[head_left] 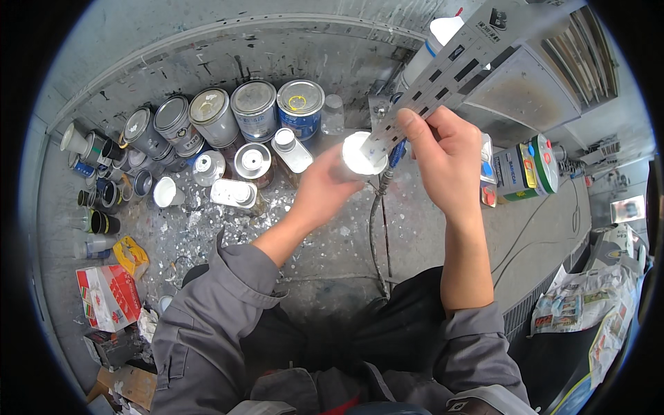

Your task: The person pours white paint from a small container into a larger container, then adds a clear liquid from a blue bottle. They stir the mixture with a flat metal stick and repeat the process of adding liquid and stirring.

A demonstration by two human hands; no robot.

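My left hand [320,185] is wrapped round a small cup [365,164] with white liquid in it, probably paint, and tilts it slightly. My right hand [446,159] pinches a long, flat, pale mixing stick [460,62] with dark markings, held at a slant. Its lower end reaches into the mouth of the cup; the very tip is hidden there. Below the cup, a dark hose [374,238] with a blue fitting runs down toward my legs.
Large paint cans [253,111] line the far wall, with smaller metal tins [252,162] before them. Used cups [107,194] cluster at the left, above a red and white box [109,297]. Colourful containers [522,169] stand at the right. Newspaper [570,301] lies at the lower right.
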